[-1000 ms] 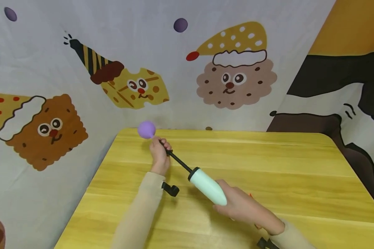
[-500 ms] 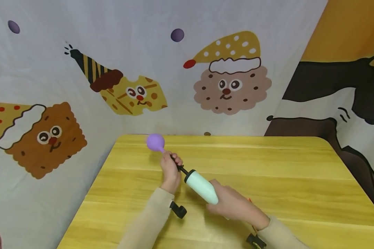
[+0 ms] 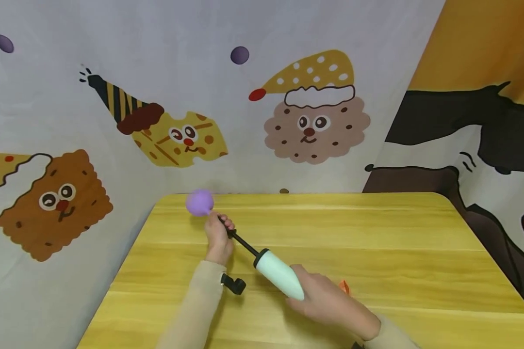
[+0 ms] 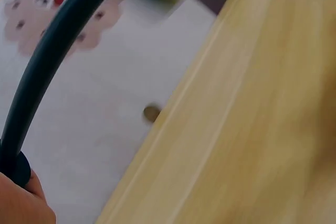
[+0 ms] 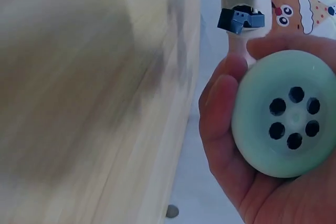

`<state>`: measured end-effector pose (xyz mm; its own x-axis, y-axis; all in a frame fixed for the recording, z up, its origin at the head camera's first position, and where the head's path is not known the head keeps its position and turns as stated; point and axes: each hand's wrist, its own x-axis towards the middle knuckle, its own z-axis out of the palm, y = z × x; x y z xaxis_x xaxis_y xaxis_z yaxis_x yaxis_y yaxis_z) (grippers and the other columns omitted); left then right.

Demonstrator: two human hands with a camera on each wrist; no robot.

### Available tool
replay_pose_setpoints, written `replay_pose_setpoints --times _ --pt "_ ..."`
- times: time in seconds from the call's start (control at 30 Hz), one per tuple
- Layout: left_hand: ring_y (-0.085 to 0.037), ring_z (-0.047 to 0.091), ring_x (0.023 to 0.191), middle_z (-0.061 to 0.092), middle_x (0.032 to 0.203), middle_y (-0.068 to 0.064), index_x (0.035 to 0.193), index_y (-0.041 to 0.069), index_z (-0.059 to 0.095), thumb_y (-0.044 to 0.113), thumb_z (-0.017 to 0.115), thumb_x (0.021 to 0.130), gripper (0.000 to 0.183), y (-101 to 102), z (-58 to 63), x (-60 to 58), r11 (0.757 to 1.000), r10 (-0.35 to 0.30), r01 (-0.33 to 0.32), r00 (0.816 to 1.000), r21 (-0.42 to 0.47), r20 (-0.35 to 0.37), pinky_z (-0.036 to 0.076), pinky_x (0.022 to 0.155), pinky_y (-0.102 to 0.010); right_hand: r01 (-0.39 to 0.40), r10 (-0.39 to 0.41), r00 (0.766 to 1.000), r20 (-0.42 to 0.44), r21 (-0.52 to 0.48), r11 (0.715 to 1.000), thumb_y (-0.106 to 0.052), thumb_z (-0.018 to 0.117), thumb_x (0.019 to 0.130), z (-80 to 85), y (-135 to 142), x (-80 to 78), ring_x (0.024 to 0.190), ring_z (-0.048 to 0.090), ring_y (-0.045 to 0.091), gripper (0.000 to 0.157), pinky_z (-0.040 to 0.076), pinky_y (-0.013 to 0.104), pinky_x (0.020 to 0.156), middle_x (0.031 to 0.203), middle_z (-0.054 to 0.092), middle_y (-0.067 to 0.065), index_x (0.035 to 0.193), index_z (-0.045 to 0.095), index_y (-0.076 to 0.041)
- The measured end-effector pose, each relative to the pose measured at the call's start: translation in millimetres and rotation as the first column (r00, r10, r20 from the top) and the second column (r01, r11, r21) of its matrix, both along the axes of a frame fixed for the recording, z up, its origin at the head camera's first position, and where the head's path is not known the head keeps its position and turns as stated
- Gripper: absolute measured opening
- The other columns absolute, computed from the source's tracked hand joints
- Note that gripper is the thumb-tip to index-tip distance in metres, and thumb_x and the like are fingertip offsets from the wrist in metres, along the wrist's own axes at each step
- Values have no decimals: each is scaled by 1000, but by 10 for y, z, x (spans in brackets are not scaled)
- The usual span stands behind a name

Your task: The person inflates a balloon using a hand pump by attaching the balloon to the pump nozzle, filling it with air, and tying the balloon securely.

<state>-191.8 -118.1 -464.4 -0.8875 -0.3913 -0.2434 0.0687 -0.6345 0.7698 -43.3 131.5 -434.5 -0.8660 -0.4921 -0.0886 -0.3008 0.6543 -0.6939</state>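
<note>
A small, partly inflated purple balloon (image 3: pixel 199 202) sits at the far left of the table in the head view. My left hand (image 3: pixel 219 236) grips its neck together with the black end of a hand balloon pump (image 3: pixel 279 274). The pump's mint-green barrel lies in my right hand (image 3: pixel 325 298), fingers wrapped around it. Between the hands a stretch of black rod (image 3: pixel 245 243) is exposed. In the left wrist view that rod (image 4: pixel 44 66) runs up from the left fingers. The right wrist view shows the barrel's holed end (image 5: pixel 289 114) against the right palm.
A small orange piece (image 3: pixel 344 287), perhaps a balloon, lies on the wooden table (image 3: pixel 397 242) beyond the right forearm, partly hidden. A cartoon-printed cloth (image 3: pixel 244 111) hangs behind and left of the table. Both wrists wear black camera mounts.
The pump barrel first slid up the rod toward my left hand, then drew back, exposing the rod again. The hands and balloon shifted right, then left, in the head view.
</note>
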Motion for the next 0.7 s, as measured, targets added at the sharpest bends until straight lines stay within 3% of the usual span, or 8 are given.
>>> replay_pose_setpoints --times 0.1,0.2,0.5,0.7 --pt "-2 40 51 43 68 6 88 14 40 29 30 115 32 -182 -21 -12 998 63 -63 998 15 -7 34 45 -14 -17 17 1000 7 18 1000 -31 80 89 -5 76 66 77 60 7 61 49 30 60 100 69 0 139 52 -10" --pt "-4 41 51 44 68 5 89 14 39 34 29 115 35 -204 -39 42 999 47 -47 999 -17 -1 35 46 -15 -23 23 1000 7 27 999 -29 80 87 -34 83 62 73 58 7 61 48 29 58 96 67 0 138 52 -13" --pt "-5 41 52 44 69 4 87 9 43 13 30 110 26 267 -37 241 999 -22 21 1000 -40 -21 36 47 -16 26 -24 998 64 -34 999 -21 79 84 -58 -99 -135 57 57 11 61 49 29 44 88 63 7 135 50 -4" --pt "-6 42 52 45 67 3 87 9 45 17 33 109 27 465 19 300 992 -84 82 996 -97 -10 39 50 -18 34 -17 991 133 -127 991 -25 79 88 -38 -172 -291 53 58 12 63 50 29 42 84 61 7 136 47 1"
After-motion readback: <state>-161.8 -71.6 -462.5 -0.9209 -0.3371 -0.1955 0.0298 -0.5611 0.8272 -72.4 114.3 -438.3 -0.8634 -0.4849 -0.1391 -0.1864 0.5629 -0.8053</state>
